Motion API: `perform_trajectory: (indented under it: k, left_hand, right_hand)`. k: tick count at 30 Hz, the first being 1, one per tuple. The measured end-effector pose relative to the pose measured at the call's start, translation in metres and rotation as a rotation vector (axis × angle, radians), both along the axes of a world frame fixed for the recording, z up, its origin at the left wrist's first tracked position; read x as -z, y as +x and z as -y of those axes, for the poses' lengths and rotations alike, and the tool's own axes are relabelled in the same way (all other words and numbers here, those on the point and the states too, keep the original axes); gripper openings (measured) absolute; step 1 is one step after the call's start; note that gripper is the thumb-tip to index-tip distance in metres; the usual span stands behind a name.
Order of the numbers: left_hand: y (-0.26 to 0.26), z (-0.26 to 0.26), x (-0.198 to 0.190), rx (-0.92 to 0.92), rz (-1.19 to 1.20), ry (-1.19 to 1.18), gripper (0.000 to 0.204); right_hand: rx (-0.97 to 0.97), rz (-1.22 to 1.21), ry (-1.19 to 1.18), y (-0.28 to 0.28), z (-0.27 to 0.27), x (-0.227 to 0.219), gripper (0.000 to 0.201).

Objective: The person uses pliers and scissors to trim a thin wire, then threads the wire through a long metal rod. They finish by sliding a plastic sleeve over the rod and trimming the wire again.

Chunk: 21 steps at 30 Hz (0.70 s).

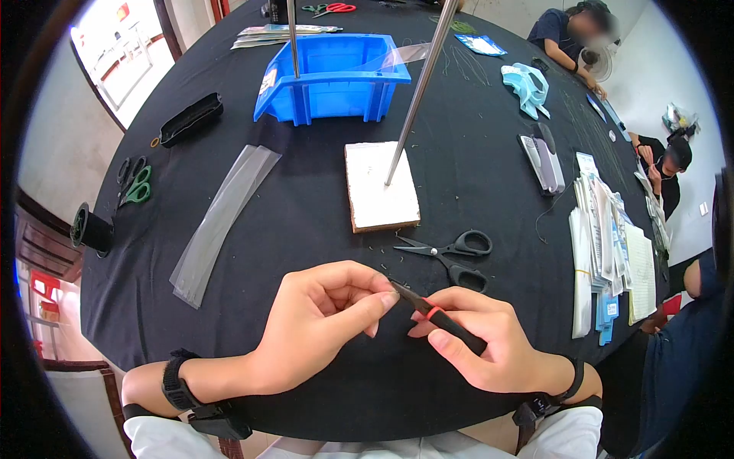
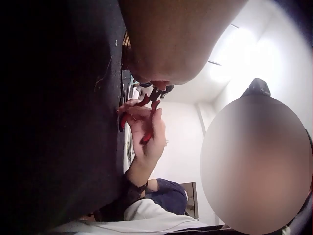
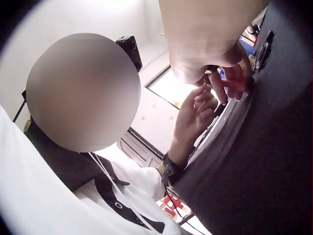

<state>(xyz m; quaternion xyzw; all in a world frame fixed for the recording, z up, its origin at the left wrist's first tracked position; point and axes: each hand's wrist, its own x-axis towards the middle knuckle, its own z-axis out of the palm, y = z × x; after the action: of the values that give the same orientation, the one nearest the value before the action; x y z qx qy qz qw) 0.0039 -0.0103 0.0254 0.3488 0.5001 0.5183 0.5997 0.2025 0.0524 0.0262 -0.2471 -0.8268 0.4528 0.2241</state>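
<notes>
- at the near side of the black-covered counter (image 1: 306, 183), the left hand (image 1: 313, 325) is curled, thumb and forefinger pressed together right by the tip of the pliers (image 1: 457, 329); whether they pinch anything is too small to tell.
- beside it, the right hand (image 1: 493, 336) grips the red-and-black pliers, tip toward the left fingers; the left wrist view shows their handles standing apart.
- just beyond the hands lie black-handled scissors (image 1: 434, 251), blades parted.
- behind these sits a white-topped block (image 1: 371, 187) with a metal rod (image 1: 417, 99) rising from it.
- farther back is a blue bin (image 1: 340, 105).
- left of the block, clear plastic strips (image 1: 218, 233) overlap; green-handled scissors (image 1: 139, 189) lie beyond them, near a black cup (image 1: 95, 231).
- on the right are a stapler (image 1: 543, 164) and a heap of packets (image 1: 604, 229).
- two people (image 1: 558, 38) work at the far right.
</notes>
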Motion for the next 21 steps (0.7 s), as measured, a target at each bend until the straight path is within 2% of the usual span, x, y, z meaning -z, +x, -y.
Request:
perform_trajectory:
  k: [10, 21]
  left_hand:
    - [-0.0026, -0.0016, -0.0003, 0.032, 0.016, -0.121, 0.008]
    - [-0.0031, -0.003, 0.0019, -0.005, -0.168, -0.003, 0.01]
  right_hand:
    - [-0.012, 0.078, 0.136, -0.0004, 0.0006, -0.0019, 0.018]
    - [0.02, 0.117, 0.198, -0.0007, -0.0056, -0.0006, 0.02]
